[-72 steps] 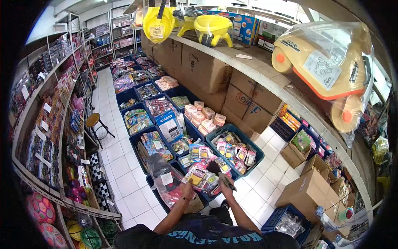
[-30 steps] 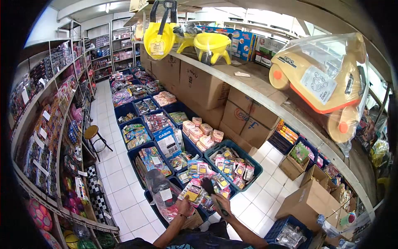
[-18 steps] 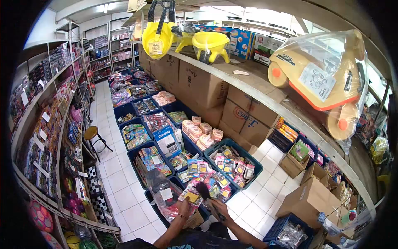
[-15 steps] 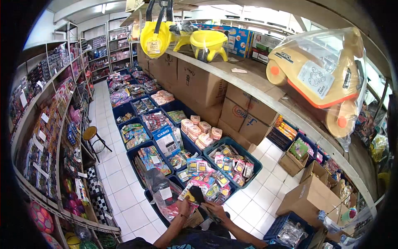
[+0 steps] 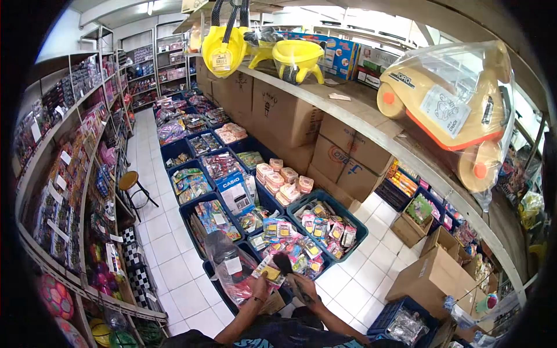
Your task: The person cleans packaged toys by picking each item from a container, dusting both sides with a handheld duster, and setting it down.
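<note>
In my left hand (image 5: 260, 289) is a small carded pack (image 5: 271, 273) with a yellow item on it, gripped at its lower left edge. My right hand (image 5: 303, 289) is wrapped round the handle of a brush (image 5: 284, 263) with dark bristles, which point up just right of the pack. Whether the bristles touch the pack, I cannot tell. Beyond both hands, a crate (image 5: 327, 268) is heaped with similar colourful packs. Left of my left hand lies a clear plastic bag (image 5: 225, 268) with a white label, over another crate.
Blue crates of packaged goods run away along the tiled floor (image 5: 183, 275). A green tub (image 5: 364, 236) stands to the right. A shelf (image 5: 354, 115) with a wrapped ride-on toy (image 5: 444, 110) juts in at upper right. A stool (image 5: 129, 180) stands by the left shelves.
The brush has risen off the face of the pack, its bristles now pointing upward. The pack's yellow item shows more fully. My view has shifted slightly.
</note>
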The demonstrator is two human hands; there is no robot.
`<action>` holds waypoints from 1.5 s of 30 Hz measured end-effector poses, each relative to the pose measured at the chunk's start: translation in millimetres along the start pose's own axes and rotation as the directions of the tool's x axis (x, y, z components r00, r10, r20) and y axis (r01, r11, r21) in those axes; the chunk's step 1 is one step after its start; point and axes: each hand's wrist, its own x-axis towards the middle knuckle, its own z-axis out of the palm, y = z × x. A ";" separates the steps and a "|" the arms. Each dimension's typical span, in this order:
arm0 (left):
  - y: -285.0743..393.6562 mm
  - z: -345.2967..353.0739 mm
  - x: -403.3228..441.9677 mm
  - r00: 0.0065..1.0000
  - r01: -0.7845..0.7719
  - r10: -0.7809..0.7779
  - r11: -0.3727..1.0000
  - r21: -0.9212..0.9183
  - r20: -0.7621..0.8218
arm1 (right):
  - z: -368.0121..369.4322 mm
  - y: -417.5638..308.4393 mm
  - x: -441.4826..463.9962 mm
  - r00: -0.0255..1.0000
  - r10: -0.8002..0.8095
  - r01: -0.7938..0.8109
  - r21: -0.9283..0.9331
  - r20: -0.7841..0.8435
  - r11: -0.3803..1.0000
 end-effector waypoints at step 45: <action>24.1 28.3 27.2 0.993 0.112 -0.115 0.979 -0.170 -0.009 | -13.7 19.0 1.5 0.996 -0.042 0.037 0.064 0.082 0.997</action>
